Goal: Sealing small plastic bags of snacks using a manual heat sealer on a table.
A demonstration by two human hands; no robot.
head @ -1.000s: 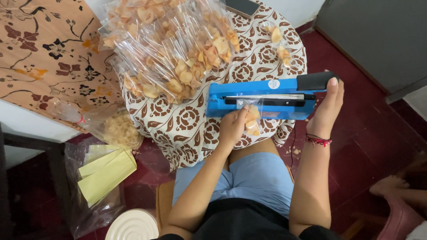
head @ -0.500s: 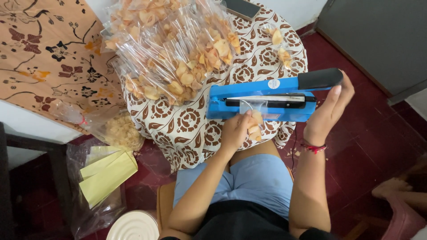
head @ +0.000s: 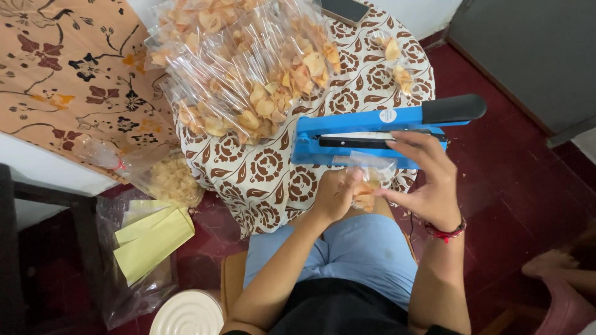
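A round desk (head: 261,167) under a brown-and-white patterned cloth carries most of the things. A large heap of clear packets of chips (head: 248,68) covers its far left part, with a few loose packets (head: 397,62) near the far right edge and a dark phone (head: 345,9) at the far edge. A blue heat sealer (head: 379,133) with a black handle lies along the near right edge, its arm raised. On the floor to the left sit a clear bag of crumbs (head: 171,180), a plastic bag of yellow-green sheets (head: 152,239) and a white round lid (head: 186,315).

The small clear packet (head: 367,180), part filled with pale orange chips, is held just off the desk's near edge, right in front of the sealer. The left hand (head: 335,195) grips its lower part with fingers closed, and the right hand (head: 425,183) pinches its top edge with fingers narrow.
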